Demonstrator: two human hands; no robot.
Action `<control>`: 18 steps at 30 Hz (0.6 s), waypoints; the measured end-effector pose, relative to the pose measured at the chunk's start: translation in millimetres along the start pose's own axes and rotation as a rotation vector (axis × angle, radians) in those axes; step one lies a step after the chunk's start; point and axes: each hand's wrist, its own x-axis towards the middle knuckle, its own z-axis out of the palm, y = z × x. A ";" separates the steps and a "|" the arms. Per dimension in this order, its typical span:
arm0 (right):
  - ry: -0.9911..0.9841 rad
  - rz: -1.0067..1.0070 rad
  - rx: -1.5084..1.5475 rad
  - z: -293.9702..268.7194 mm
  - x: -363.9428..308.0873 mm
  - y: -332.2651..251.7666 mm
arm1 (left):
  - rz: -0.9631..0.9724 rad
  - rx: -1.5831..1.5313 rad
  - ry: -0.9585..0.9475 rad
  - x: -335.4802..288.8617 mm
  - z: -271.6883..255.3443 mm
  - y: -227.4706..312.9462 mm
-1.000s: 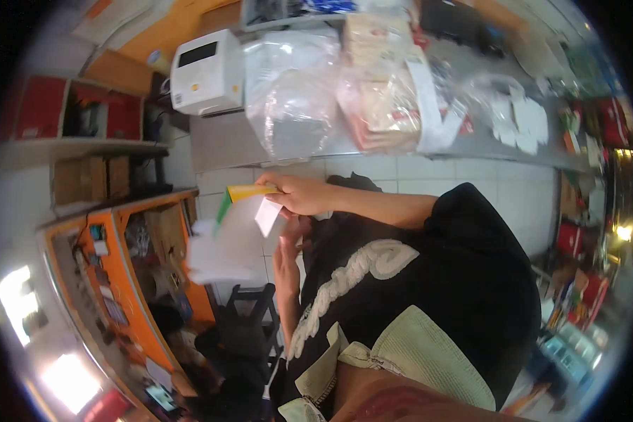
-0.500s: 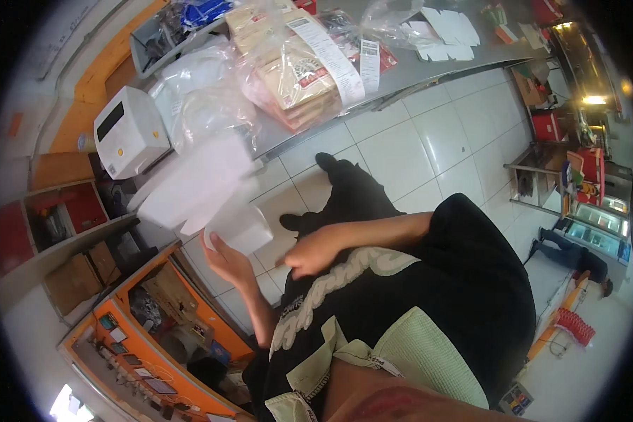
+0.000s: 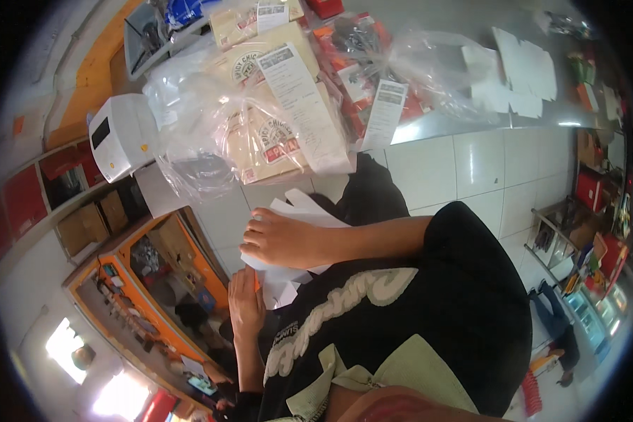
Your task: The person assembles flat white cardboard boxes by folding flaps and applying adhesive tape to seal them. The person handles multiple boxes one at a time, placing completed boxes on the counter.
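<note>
My right hand point(image 3: 283, 239) sits near the centre of the view, a little toward nine o'clock, back turned up, fingers bent and pointing toward nine o'clock. Its bare forearm runs out toward three o'clock, where it meets my black sleeve. My left hand point(image 3: 246, 304) lies just below it, toward seven o'clock, fingers stretched up toward twelve o'clock and close under the right palm. The left forearm drops straight toward six o'clock, alongside my chest.
</note>
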 end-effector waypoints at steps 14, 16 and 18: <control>-0.053 -0.326 0.413 -5.3 27.2 29.9 | -0.803 -1.022 0.024 -22.1 -50.8 36.8; -0.048 -0.290 0.443 -15.4 33.0 34.6 | -0.820 -1.081 0.077 -24.4 -50.1 25.9; 0.009 -0.262 0.443 -23.0 34.1 33.1 | -0.906 -1.023 0.220 -12.2 -48.7 27.9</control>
